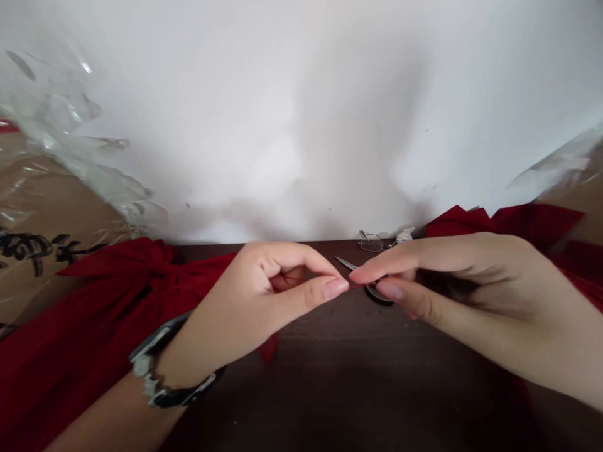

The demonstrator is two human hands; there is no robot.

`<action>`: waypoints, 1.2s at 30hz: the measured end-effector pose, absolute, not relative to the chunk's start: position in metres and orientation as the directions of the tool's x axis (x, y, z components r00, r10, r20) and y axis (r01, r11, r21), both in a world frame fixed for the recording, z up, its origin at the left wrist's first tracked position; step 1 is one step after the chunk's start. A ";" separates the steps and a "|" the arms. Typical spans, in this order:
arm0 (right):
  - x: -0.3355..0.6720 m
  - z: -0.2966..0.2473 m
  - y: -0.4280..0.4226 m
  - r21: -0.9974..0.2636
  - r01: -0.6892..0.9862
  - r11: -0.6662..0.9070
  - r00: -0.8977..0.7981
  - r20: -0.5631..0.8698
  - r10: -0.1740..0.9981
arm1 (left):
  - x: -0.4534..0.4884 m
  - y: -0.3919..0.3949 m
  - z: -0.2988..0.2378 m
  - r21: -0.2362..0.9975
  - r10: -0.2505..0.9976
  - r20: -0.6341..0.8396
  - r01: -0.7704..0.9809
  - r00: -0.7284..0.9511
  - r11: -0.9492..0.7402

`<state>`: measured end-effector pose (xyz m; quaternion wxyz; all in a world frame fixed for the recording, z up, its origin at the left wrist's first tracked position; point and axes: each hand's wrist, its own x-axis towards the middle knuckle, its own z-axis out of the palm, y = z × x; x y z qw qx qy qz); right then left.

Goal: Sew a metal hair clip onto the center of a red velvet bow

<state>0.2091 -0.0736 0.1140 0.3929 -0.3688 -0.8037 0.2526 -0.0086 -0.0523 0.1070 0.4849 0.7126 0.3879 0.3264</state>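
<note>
My left hand (pixel 277 285), with a dark watch and a beaded bracelet on its wrist, is closed in a pinch of thumb and index finger. Whatever lies between those tips is too small to make out. Facing it, my right hand (pixel 475 295) stretches its index finger almost to the left fingertips. Its thumb sits a little apart from that finger, and nothing shows between them. Behind the right fingertips lies a pair of scissors (pixel 346 263) on the dark table (pixel 330 389), blades pointing left and away, handles partly hidden.
Red bows of cloth lie at the left (pixel 136 276) and right (pixel 532 220). A pair of glasses (pixel 372 243) rests by the white wall (pixel 235 113), next to a small white item (pixel 405 233). A cardboard box (pixel 47 201) with clear plastic (pixel 108 182) stands left; more plastic is at right.
</note>
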 end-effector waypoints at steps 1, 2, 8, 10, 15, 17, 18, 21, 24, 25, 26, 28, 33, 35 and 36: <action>0.212 0.115 -0.074 -0.688 0.406 0.601 -0.406 0.453 0.793 | -0.011 -0.053 0.110 0.940 0.883 0.097 0.249 0.460 -0.234; 0.215 0.116 -0.074 -0.687 0.411 0.599 -0.394 0.459 0.797 | -0.014 -0.054 0.114 0.933 0.897 0.111 0.265 0.429 -0.242; 0.237 0.118 -0.071 -0.764 0.334 0.552 -0.340 0.448 0.827 | -0.031 -0.059 0.128 0.884 0.925 0.268 0.314 0.268 -0.347; 0.239 0.118 -0.070 -0.786 0.285 0.549 -0.296 0.473 0.830 | -0.038 -0.059 0.131 0.847 0.917 0.292 0.372 0.272 -0.381; 0.231 0.115 -0.072 -0.794 0.271 0.544 -0.324 0.457 0.829 | -0.041 -0.055 0.130 0.606 0.828 0.130 0.617 0.545 -0.502; 0.225 0.112 -0.073 -0.770 0.299 0.564 -0.422 0.423 0.802 | -0.033 -0.054 0.122 0.657 0.791 0.140 0.542 0.595 -0.524; 0.221 0.110 -0.073 -0.760 0.306 0.573 -0.468 0.404 0.786 | -0.027 -0.054 0.116 0.736 0.774 0.152 0.453 0.614 -0.504; 0.209 0.105 -0.073 -0.762 0.287 0.581 -0.578 0.346 0.739 | -0.006 -0.055 0.099 0.961 0.702 0.121 0.094 0.701 -0.260; 0.201 0.103 -0.073 -0.798 0.254 0.547 -0.638 0.287 0.715 | 0.006 -0.057 0.089 1.000 0.684 -0.025 0.027 0.729 0.007; 0.201 0.103 -0.073 -0.801 0.257 0.540 -0.634 0.282 0.720 | 0.007 -0.057 0.088 0.998 0.695 -0.062 0.054 0.716 0.034; 0.201 0.103 -0.074 -0.796 0.276 0.539 -0.622 0.280 0.731 | 0.007 -0.057 0.088 0.996 0.709 -0.080 0.089 0.701 0.024; 0.204 0.105 -0.075 -0.760 0.328 0.561 -0.589 0.300 0.750 | 0.004 -0.056 0.092 0.984 0.733 -0.058 0.161 0.678 -0.071; 0.215 0.111 -0.077 -0.675 0.409 0.614 -0.534 0.368 0.761 | -0.005 -0.051 0.104 0.942 0.804 0.016 0.262 0.594 -0.212; 0.216 0.113 -0.077 -0.679 0.408 0.610 -0.520 0.377 0.767 | -0.007 -0.052 0.106 0.946 0.824 0.011 0.262 0.567 -0.192; 0.216 0.113 -0.077 -0.684 0.406 0.606 -0.509 0.381 0.772 | -0.008 -0.053 0.107 0.951 0.828 0.002 0.254 0.561 -0.174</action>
